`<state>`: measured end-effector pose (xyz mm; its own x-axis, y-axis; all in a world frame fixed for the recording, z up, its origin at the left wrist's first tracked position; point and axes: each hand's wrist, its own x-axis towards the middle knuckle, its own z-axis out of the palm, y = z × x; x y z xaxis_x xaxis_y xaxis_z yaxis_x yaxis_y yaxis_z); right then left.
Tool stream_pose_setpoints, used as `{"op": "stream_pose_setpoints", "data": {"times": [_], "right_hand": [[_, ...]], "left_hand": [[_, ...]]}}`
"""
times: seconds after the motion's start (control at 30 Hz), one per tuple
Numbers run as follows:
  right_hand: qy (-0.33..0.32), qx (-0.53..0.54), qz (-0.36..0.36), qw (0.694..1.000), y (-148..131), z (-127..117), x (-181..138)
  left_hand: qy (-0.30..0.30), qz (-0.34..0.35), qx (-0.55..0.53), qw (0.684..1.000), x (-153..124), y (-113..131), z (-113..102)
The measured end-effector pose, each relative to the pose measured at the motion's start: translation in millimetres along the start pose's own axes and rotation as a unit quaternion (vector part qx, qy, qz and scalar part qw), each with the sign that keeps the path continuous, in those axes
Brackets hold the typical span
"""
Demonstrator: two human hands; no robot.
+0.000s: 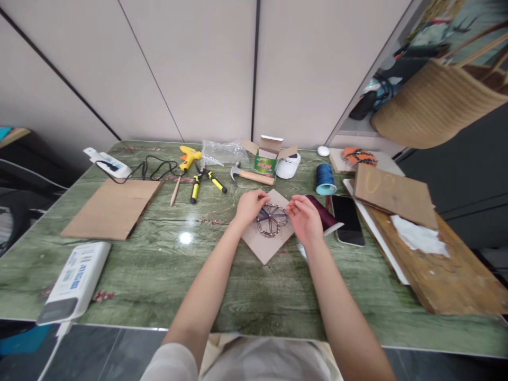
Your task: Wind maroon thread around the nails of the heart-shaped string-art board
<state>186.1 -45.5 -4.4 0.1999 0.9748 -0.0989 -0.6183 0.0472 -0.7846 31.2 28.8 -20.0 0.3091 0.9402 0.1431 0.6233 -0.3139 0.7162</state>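
A small square wooden board lies in the middle of the green table, with a ring of nails strung with dark thread on it. My left hand rests on the board's far left corner, fingers curled at the nail ring. My right hand sits at the ring's right side, fingers pinched together, seemingly on the thread; what they hold is too small to make out. A dark red thread spool lies just behind my right hand.
A blue thread spool, phone, hammer, small open box, yellow pliers, glue gun and pencil lie about. Brown cardboard at left. Wooden planks at right. A power strip lies near the front left edge.
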Motion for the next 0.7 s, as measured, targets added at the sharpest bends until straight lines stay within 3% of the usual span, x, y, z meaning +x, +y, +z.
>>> {"op": "stream_pose_setpoints", "data": {"times": [0.37,0.43,0.5,0.57,0.7], "right_hand": [[0.064,0.041,0.010,0.997,-10,-11,8],[0.067,-0.012,-0.011,0.998,-9,-14,9],[0.049,-0.144,-0.036,0.988,-7,-15,8],[0.013,-0.327,-0.059,0.943,-6,-14,5],[-0.053,-0.586,-0.134,0.798,-2,-8,-3]], "left_hand": [[-0.022,0.099,-0.023,0.995,-21,-2,-14],[-0.027,0.123,-0.014,0.992,-23,-4,-14],[-0.025,0.145,0.010,0.989,-24,-5,-15],[-0.024,0.165,0.040,0.985,-24,-5,-16],[-0.037,0.190,0.103,0.976,-25,-2,-19]]}}
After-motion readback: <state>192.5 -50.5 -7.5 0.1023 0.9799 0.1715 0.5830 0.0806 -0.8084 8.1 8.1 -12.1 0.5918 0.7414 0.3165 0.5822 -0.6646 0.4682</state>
